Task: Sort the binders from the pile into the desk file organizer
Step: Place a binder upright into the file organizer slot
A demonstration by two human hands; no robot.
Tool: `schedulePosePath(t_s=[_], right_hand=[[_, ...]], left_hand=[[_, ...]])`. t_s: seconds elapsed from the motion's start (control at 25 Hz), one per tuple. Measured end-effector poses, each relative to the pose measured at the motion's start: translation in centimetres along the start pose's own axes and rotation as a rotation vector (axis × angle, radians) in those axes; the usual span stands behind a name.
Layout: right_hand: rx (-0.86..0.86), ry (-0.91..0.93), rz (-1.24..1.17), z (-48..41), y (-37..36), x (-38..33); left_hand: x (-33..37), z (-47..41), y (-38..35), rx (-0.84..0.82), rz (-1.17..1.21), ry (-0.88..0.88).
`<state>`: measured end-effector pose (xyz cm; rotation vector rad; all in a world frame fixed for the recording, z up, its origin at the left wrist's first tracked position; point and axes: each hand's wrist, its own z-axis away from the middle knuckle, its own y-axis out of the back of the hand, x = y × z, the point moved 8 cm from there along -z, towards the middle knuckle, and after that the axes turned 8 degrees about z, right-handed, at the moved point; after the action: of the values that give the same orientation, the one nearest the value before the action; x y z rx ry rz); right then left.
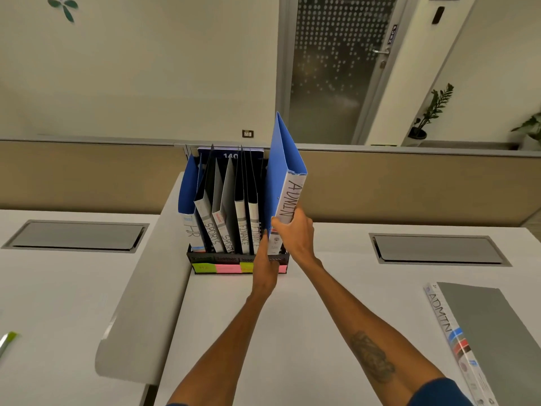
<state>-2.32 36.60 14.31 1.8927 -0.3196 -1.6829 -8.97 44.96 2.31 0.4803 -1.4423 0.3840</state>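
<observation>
While the black organizer (238,260) stands on the white desk (322,317) with HR, SPORTS and FINANCE binders (245,230) left of the fingers, the left hand (265,266) rests flat against its front, fingers extended. Just right, the right hand (295,235) grips the blue ADMIN binder (285,171), tilted in the rightmost slot. Far right lies a grey ADMIN binder (480,332).

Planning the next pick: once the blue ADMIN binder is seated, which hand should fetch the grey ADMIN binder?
Probably the right hand: the grey ADMIN binder lies flat on its side of the desk, and the left hand rests against the organizer.
</observation>
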Motion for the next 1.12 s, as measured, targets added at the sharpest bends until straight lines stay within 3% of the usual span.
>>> schedulePosePath(t_s=[0.64, 1.12], right_hand=[[-0.047, 0.057, 0.089, -1.6, -4.0, 2.5], [-0.023, 0.011, 0.038, -1.8, -3.1, 3.7]], left_hand=[[-4.7, -1.7, 0.3, 0.042, 0.049, 0.075], [-3.9, -1.8, 0.2, -0.043, 0.015, 0.073]])
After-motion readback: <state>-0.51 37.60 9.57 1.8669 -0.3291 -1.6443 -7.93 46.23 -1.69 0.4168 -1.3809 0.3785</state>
